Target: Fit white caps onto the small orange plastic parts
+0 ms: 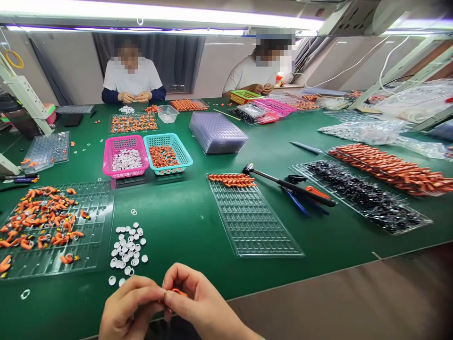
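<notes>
Pinching a small orange part (177, 293) between left hand (129, 307) and right hand (198, 302); filling one row only of the clear tray (255, 226), leaving loose orange parts (42, 217) and white caps (127, 248) at near left.

My left hand (129, 307) and right hand (198, 302) pinch a small orange part (177, 292) together; white discs (127, 250) lie just beyond my fingers (152, 295).

Left hand (129, 307): your fingers curled, fingertips pinched against the right's.
Right hand (201, 302): curled, thumb and forefinger pinched.
</notes>
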The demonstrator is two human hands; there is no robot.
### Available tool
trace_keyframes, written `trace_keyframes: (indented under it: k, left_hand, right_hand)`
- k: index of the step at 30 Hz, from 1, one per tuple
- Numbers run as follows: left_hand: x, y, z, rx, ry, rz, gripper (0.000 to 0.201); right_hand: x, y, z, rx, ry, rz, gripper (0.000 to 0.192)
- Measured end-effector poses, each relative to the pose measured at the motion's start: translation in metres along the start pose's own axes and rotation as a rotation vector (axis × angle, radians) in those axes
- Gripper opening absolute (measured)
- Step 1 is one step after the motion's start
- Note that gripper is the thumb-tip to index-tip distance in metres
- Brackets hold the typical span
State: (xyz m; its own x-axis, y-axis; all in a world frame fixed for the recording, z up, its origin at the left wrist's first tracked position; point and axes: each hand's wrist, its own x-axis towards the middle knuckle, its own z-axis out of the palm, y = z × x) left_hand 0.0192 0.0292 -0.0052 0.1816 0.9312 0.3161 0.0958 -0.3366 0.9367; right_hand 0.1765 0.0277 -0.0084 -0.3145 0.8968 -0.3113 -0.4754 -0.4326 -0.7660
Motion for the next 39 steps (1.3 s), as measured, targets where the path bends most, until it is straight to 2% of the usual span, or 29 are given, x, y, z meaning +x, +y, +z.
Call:
trace_keyframes:
  k: [5, 10, 14, 19, 21, 25, 29, 31, 33, 37, 39]
  left_hand:
    - [0.002, 0.0, -0.002, -0.036, -0.014, -0.045, 0.01]
    - [-0.002, -0.005, -0.003, -0.103, -0.032, -0.127, 0.01]
    - [-0.006, -0.005, 0.0, -0.203, -0.008, -0.202, 0.01]
    - [-0.004, -0.001, 0.003, -0.272, 0.023, -0.355, 0.015]
    - [-0.001, 0.001, 0.004, -0.364, 0.026, -0.441, 0.018]
    - [0.006, 0.003, 0.007, -0.628, 0.06, -0.596, 0.022]
    - [0.006, 0.001, 0.009, -0.687, 0.073, -0.654, 0.026]
    - [0.004, 0.0, 0.008, -0.639, 0.051, -0.624, 0.026]
    - [0.001, -0.002, 0.007, -0.503, 0.043, -0.53, 0.025]
    - [-0.002, -0.004, 0.004, -0.073, 0.059, -0.193, 0.019]
    - [-0.002, -0.004, 0.004, 0.056, 0.049, -0.054, 0.015]
  right_hand:
    - [0.001, -0.003, -0.003, -0.052, -0.063, 0.006, 0.041]
    - [-0.001, -0.003, -0.001, -0.067, -0.034, 0.009, 0.046]
    - [-0.002, 0.004, 0.003, 0.02, -0.016, 0.01, 0.046]
    - [0.002, 0.018, 0.003, 0.207, 0.005, 0.063, 0.045]
    - [0.004, 0.021, 0.002, 0.259, -0.013, 0.069, 0.043]
    - [0.006, 0.02, 0.0, 0.283, -0.078, 0.026, 0.036]
    - [0.007, 0.018, -0.001, 0.284, -0.059, 0.03, 0.032]
    - [0.008, 0.02, -0.001, 0.32, -0.051, 0.039, 0.033]
    - [0.009, 0.024, 0.0, 0.392, -0.068, 0.045, 0.034]
    - [0.01, 0.037, 0.0, 0.57, -0.15, 0.061, 0.029]
    - [0.01, 0.043, -0.001, 0.625, -0.174, 0.062, 0.026]
